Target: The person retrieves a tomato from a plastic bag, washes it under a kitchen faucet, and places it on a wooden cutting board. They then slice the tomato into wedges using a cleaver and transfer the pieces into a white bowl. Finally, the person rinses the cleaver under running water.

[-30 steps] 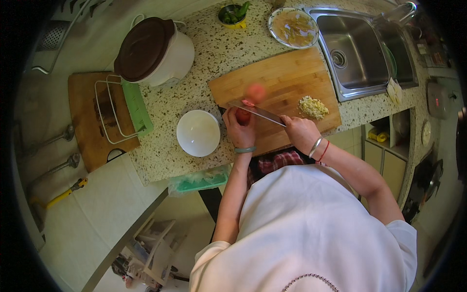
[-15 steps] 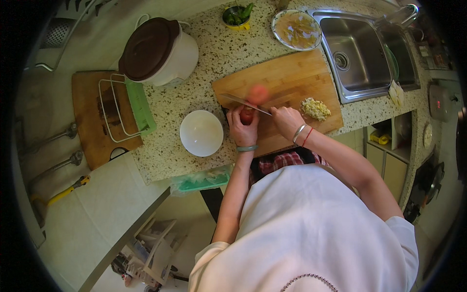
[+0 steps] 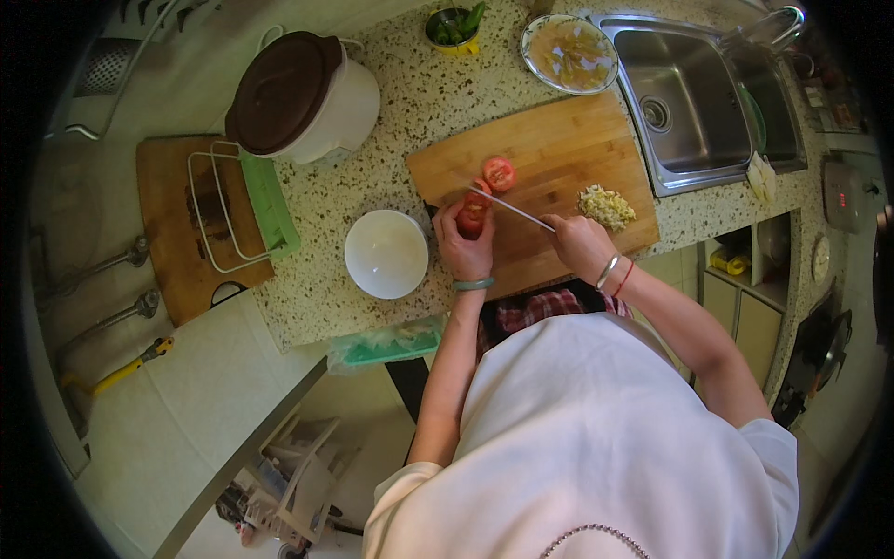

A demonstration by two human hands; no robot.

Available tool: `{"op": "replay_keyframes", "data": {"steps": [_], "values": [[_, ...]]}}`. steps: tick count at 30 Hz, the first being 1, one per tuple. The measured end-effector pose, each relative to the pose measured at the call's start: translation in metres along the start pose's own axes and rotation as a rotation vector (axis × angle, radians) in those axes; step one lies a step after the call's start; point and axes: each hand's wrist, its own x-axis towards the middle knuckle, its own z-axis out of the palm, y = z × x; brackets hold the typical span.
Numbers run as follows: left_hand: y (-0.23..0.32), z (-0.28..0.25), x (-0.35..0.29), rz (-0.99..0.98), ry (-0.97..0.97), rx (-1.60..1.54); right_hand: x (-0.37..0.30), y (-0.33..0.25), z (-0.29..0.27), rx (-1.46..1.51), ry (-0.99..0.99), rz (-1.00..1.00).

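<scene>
Fingers of the left hand [image 3: 465, 252] are closed around a cut tomato [image 3: 472, 221], holding it against the wooden cutting board [image 3: 559, 140] near its left edge. The right hand [image 3: 582, 248] is wrapped around the handle end of a knife [image 3: 518, 213], whose blade, seen nearly edge-on, slants up and left across the tomato's far end; whether it is touching the flesh I cannot tell. Just beyond the blade, a round tomato slice [image 3: 499, 173] lies flat, its cut face up. A heap of finely chopped pale pieces [image 3: 606, 208] sits toward the board's right side. Left of the board, a white bowl [image 3: 386, 254] stands on the speckled desk [image 3: 321, 210]. Beyond the board's far edge is a plate [image 3: 527, 56] near the sink [image 3: 689, 184].
</scene>
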Motion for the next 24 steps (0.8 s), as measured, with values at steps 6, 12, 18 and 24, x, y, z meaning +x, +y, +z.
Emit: {"op": "replay_keyframes", "data": {"steps": [6, 12, 18, 24], "values": [[-0.002, 0.001, -0.003, -0.020, -0.012, -0.002, -0.012, -0.013, -0.018, -0.091, -0.102, 0.026], [-0.002, -0.001, -0.002, -0.017, -0.024, -0.019, -0.011, -0.018, -0.028, -0.104, -0.172, 0.022], [0.003, -0.001, 0.000, 0.000, -0.035, -0.006, 0.017, -0.020, 0.002, -0.112, -0.122, 0.005], [0.004, -0.002, 0.000, 0.035, -0.024, -0.010, 0.024, -0.014, 0.018, -0.123, -0.102, 0.022]]}}
